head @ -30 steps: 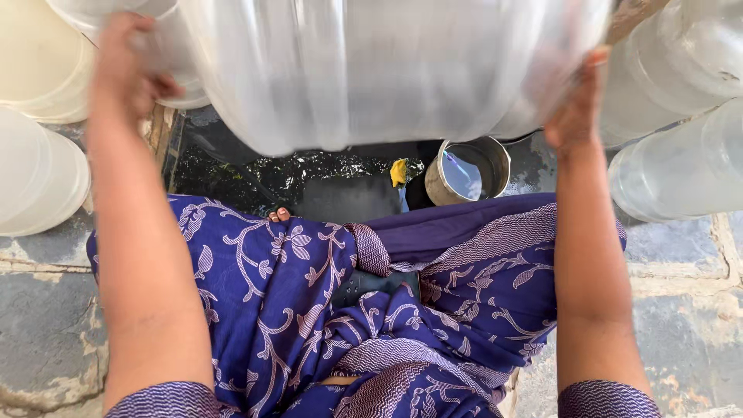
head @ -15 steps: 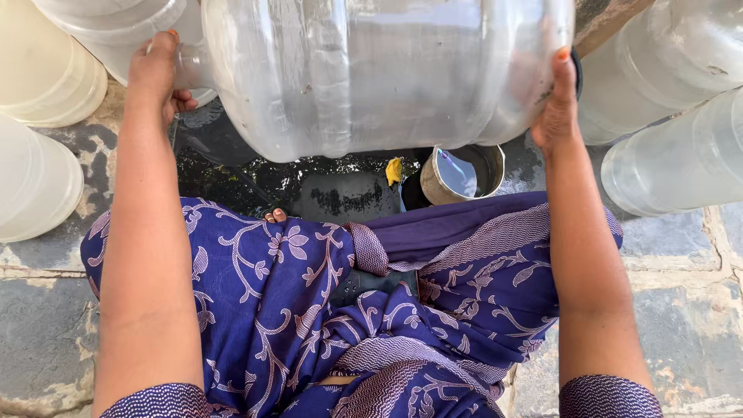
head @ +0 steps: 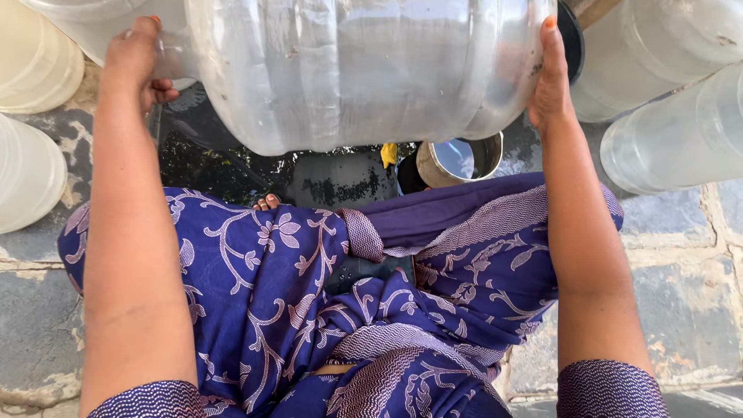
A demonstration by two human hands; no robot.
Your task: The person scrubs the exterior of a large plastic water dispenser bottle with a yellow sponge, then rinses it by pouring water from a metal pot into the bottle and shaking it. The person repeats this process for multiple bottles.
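Note:
A large clear plastic water jar lies sideways in the air in front of me, over my lap. My left hand grips its neck end at the upper left. My right hand presses flat against its base at the upper right. Under the jar I see my purple patterned dress and the toes of one foot.
A steel cup holding water stands on the wet dark slab below the jar, with a small yellow thing beside it. More clear jars lie at the right, white round ones at the left. Stone paving surrounds me.
The jar has shifted a little to the left and my right hand now lies flatter on its base. The view has moved slightly.

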